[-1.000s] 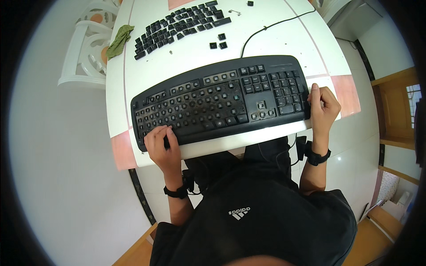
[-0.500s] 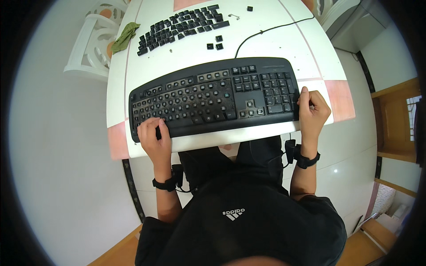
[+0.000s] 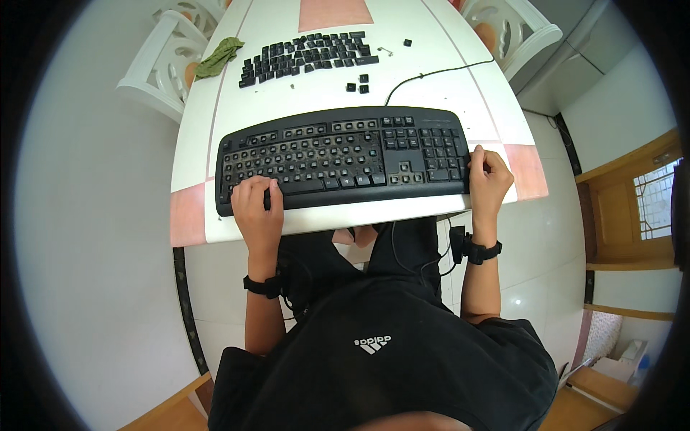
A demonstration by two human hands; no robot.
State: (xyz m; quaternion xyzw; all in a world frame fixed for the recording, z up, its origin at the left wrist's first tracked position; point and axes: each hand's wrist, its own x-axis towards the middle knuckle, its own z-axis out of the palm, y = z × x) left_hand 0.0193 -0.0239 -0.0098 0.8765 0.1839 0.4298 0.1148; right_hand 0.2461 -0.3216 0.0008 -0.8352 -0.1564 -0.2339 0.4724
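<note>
A black short-sleeved shirt (image 3: 410,384) with a white chest emblem (image 3: 373,345), lower center, is worn with black trousers (image 3: 415,244) and black wrist straps (image 3: 261,286), the one at center right bearing a boxy black module (image 3: 457,244) near thin black cables (image 3: 394,248).

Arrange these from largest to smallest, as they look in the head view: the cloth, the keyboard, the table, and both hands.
1. Table
2. Keyboard
3. Left hand and right hand: they look alike, so I leave them unranked.
4. Cloth
</note>
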